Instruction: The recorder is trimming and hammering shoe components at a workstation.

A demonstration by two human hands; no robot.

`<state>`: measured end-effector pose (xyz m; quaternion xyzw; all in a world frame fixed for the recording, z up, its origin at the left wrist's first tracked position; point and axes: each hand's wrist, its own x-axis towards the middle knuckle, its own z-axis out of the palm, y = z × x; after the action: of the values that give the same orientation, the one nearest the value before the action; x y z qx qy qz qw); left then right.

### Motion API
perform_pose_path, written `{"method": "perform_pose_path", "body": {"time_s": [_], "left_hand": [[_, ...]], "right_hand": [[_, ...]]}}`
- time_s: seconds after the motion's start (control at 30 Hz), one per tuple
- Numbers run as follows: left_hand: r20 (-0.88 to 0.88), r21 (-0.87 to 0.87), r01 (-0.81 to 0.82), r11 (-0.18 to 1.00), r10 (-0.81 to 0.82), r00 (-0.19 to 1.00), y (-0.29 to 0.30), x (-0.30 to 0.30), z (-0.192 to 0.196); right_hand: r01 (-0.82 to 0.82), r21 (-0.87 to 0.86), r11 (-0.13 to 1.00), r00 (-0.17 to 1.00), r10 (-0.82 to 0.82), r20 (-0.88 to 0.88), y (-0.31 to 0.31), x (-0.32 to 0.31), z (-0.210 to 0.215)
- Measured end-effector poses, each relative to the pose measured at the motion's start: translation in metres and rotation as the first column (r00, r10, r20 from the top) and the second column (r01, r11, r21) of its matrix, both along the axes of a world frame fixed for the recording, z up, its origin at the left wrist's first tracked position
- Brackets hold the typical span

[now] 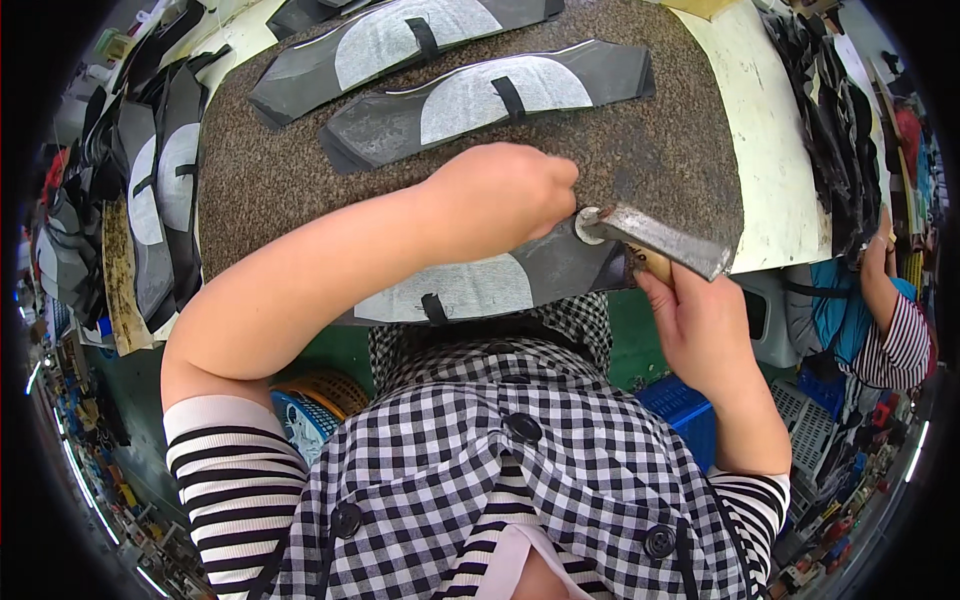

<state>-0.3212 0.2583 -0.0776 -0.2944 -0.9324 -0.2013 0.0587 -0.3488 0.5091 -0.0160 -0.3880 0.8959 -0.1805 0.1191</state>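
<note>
My right hand (pixel 707 325) is closed around the wooden handle of a hammer (pixel 660 240). The hammer's round face rests on or just over a dark grey leather-like piece (pixel 555 268) at the near edge of the board. That piece carries a whitish half-round patch and a small black tab. Over the same piece lies my left hand (pixel 510 195), its fingers curled and pressed together close to the hammer head. Whatever it pinches is hidden beneath it. Two similar pieces, a nearer one (pixel 375 130) and a farther one (pixel 310 82), lie beyond my hands.
A brown, rough-textured board (pixel 250 190) covers the pale table (pixel 775 150). More dark pieces (pixel 180 200) are piled at the left, and black strips (pixel 825 110) at the right. Blue crates (pixel 680 405) stand below the table. At far right, another person's striped sleeve (pixel 900 350) shows.
</note>
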Motion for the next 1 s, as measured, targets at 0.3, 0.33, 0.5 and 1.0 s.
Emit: {"method": "perform_pose_path", "body": {"time_s": [0.3,0.33,0.5,1.0], "left_hand": [[0.139,0.324,-0.171,0.93,0.131,0.982,-0.005,0.012,-0.009],[0.14,0.326,-0.177,0.929,0.138,0.981,-0.003,0.015,-0.006],[-0.078,-0.109,-0.187,0.976,0.179,0.981,0.014,0.03,0.005],[0.009,0.223,-0.368,0.903,0.376,0.927,0.009,0.059,-0.008]], "right_hand": [[-0.092,0.113,0.989,0.995,0.096,-0.027,-0.007,-0.012,-0.005],[-0.091,0.092,0.992,0.995,0.094,-0.028,-0.007,-0.012,-0.006],[-0.077,0.036,0.996,0.996,0.078,-0.033,-0.009,-0.011,-0.008],[-0.076,-0.009,0.997,0.997,0.076,0.02,-0.018,-0.016,-0.008]]}}
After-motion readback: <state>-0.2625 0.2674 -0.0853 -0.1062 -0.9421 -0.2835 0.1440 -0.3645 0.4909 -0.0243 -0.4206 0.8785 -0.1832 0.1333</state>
